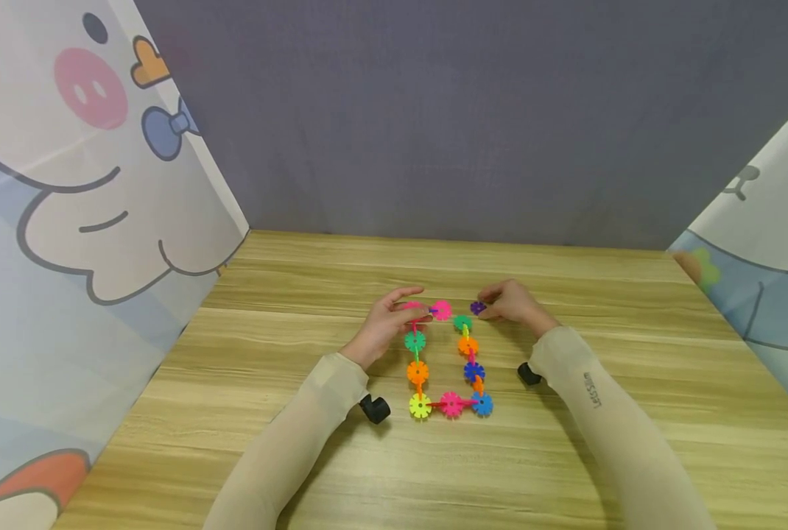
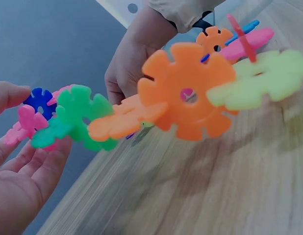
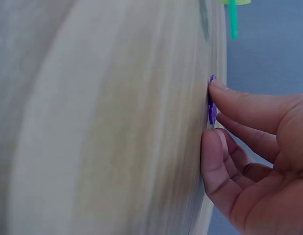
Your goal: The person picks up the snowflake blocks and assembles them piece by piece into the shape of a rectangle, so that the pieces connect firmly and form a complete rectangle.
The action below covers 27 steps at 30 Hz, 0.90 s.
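Note:
A chain of notched plastic snowflake discs (image 1: 417, 372) in several colours forms a nearly closed rectangle, with a gap at its top right. My left hand (image 1: 384, 324) grips the chain at its top-left corner, by a pink snowflake disc (image 1: 410, 305). The left wrist view shows my thumb and fingers around the pink, blue and green discs (image 2: 82, 108) at that end. Across the gap, my right hand (image 1: 509, 302) holds a loose purple snowflake disc (image 1: 477, 308) at the fingertips. It appears edge-on in the right wrist view, near the green disc (image 1: 462, 322) at the chain's other end.
The wood-grain table (image 1: 288, 309) lies beneath everything. A dark grey panel (image 1: 434, 118) stands behind it, with cartoon-printed panels (image 1: 69, 221) at both sides. Black wrist cameras (image 1: 375, 408) hang below the sleeves, close to the chain.

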Each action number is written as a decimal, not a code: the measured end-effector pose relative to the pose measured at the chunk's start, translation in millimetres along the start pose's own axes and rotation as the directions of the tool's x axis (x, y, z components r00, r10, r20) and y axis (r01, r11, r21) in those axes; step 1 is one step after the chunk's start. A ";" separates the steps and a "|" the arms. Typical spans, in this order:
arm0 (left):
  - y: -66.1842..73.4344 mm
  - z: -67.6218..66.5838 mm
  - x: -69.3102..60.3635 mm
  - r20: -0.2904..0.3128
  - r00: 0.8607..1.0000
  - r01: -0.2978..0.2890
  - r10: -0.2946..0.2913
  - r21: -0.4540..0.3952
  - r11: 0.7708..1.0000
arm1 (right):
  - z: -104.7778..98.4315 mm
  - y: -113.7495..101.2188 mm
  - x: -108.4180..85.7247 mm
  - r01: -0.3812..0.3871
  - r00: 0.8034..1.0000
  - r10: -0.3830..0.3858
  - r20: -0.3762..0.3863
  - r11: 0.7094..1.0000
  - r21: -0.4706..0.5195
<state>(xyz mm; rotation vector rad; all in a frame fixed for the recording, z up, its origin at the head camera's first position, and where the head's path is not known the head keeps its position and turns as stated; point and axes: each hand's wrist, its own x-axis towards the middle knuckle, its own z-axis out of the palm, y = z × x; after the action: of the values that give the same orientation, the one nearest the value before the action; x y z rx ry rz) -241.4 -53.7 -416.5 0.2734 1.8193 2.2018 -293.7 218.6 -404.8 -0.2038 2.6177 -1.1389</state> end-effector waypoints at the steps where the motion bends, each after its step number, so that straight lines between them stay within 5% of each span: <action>1: 0.3 0.1 -0.1 0.003 1.000 -0.003 0.003 -0.004 1.000 | 0.0 -1.0 0.1 0.000 1.000 0.000 -0.002 1.000 -0.018; 17: 1.3 0.9 0.5 0.026 1.000 -0.008 0.008 -0.010 1.000 | 0.8 -0.5 -2.0 0.056 0.996 -0.057 -0.063 0.998 -0.019; 27: 0.4 0.2 -0.6 0.000 1.000 0.012 -0.012 0.031 0.999 | 7.3 -8.9 -16.0 0.107 0.990 -0.100 -0.101 0.991 0.074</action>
<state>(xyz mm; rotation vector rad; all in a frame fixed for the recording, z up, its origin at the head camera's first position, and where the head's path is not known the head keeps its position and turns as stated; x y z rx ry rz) -240.8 -53.8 -416.0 0.2676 1.8519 2.1669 -276.1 211.3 -399.9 -0.2773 2.6674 -1.3165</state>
